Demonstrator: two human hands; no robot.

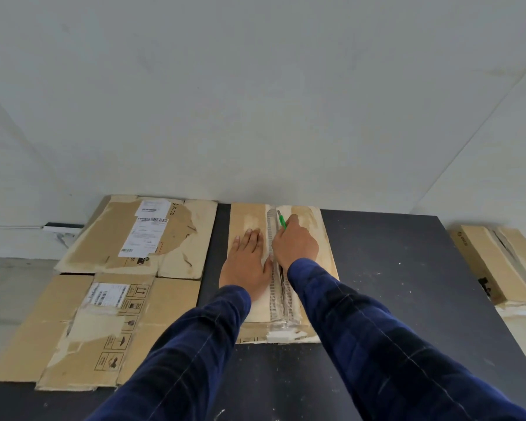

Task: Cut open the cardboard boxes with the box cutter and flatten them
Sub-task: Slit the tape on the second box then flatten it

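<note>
Dark tabletop [392, 268] against a white wall carries a closed cardboard box [319, 238] at its far centre. Left hand [248, 259] presses it flat-fingered; right hand [295, 243] grips the green box cutter [281, 220] at its top seam. Flattened boxes [110, 268] lie left.

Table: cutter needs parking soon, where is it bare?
Bare table right of the centre box, to the table's edge. Crowded: flattened cardboard fills the left; left hand and right hand cover the centre box.

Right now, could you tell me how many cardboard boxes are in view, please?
4: far-left box and near-left box, both flattened; centre box being cut; right box beyond the table. More may lie outside the view.
</note>
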